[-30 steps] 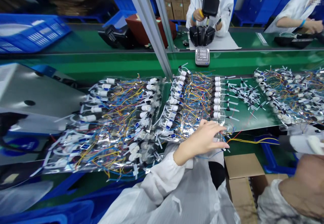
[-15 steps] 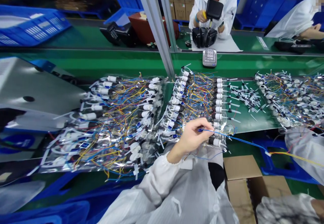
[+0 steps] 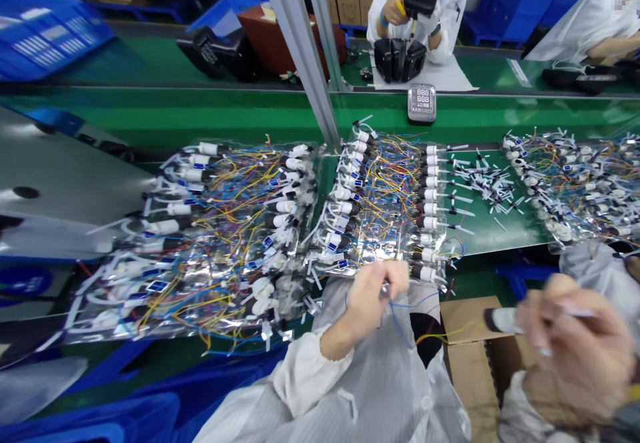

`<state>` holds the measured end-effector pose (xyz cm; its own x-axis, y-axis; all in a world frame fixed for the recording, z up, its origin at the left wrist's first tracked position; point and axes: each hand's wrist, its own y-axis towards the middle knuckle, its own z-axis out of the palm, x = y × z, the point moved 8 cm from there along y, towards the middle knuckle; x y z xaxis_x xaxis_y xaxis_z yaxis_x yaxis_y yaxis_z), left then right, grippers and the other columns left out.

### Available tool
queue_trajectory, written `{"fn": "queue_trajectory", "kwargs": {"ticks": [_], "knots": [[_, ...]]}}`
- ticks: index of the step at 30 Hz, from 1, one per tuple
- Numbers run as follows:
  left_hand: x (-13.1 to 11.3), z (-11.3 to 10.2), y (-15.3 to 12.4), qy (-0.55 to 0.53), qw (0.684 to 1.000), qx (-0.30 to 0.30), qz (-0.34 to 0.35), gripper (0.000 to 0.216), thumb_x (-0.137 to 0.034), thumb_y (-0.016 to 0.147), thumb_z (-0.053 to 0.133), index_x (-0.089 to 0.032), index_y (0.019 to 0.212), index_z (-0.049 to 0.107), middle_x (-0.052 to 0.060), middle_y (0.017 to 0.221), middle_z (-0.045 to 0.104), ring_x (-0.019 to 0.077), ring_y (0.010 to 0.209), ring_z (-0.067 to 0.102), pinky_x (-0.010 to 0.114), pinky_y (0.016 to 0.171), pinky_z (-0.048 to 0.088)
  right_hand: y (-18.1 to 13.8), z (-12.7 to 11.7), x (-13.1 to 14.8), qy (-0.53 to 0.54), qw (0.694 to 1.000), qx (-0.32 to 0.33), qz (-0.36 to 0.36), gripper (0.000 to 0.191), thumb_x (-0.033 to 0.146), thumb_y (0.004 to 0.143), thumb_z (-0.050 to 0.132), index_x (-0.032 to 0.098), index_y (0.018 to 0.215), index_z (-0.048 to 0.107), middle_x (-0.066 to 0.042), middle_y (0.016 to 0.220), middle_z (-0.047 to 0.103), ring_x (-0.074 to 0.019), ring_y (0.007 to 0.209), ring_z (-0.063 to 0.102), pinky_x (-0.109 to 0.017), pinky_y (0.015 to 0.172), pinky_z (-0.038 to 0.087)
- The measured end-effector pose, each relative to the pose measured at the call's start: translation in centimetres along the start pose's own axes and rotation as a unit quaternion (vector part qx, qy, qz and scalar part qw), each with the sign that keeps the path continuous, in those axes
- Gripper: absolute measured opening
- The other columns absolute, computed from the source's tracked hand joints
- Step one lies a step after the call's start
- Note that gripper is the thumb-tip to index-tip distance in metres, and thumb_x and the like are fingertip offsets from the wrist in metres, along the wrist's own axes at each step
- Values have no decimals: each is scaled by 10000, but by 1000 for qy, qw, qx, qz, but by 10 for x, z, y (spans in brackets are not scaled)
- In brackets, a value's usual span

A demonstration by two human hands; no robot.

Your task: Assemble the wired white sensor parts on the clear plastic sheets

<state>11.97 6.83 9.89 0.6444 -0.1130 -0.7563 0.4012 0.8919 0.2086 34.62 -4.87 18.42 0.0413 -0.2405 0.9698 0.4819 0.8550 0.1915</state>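
Observation:
My left hand (image 3: 373,296) is closed in front of the table's edge. Blue wires (image 3: 397,319) hang from its fingers, and a small shiny end shows in the fist. At the right, close to the camera and blurred, my right hand (image 3: 580,343) is closed around a white cylindrical part (image 3: 507,319) with a dark end. A thin yellow wire (image 3: 445,336) runs loose between the hands. Beyond my left hand lies a bag-covered row of similar white cylinders (image 3: 427,219) with coloured wires.
More wired parts lie on clear plastic at the left (image 3: 220,229) and right (image 3: 590,176). Loose white cable ties (image 3: 485,183) form a pile. An open cardboard box (image 3: 470,369) is below. A metal post (image 3: 300,43) rises behind; a person works across the bench.
My left hand has drawn down toward my body with the blue wire. My right hand has come up into view at the right, bringing the white cylindrical part.

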Motion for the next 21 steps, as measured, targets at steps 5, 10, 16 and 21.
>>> {"fn": "queue_trajectory", "kwargs": {"ticks": [5,10,16,21], "knots": [[40,21,-24,-5,979,63,-194,372,-481,1051,483,-187,824,474,-57,639,391,86,518,328,241,518,263,-12,53,-73,0,991,73,114,69,190,912,740,256,931,743,22,786,556,-71,464,549,-230,408,366],[44,9,-34,63,978,60,-189,306,-476,1048,506,-175,1011,552,-34,732,483,89,583,420,229,572,351,-19,64,-87,-94,987,100,87,41,211,908,743,243,904,770,8,778,588,-92,568,552,-232,474,391],[19,-1,-22,198,979,8,-44,231,-381,837,840,-177,919,767,80,952,708,177,839,673,293,744,541,-24,72,-90,-127,982,121,67,48,207,914,730,239,890,757,-22,807,640,-157,745,589,-280,616,438],[13,-6,-22,226,973,-20,-27,215,-350,775,894,-210,924,830,81,867,776,190,778,708,299,693,573,-28,73,-94,-120,982,125,76,42,222,923,724,232,889,746,-26,805,622,-166,750,581,-290,627,442]]}}
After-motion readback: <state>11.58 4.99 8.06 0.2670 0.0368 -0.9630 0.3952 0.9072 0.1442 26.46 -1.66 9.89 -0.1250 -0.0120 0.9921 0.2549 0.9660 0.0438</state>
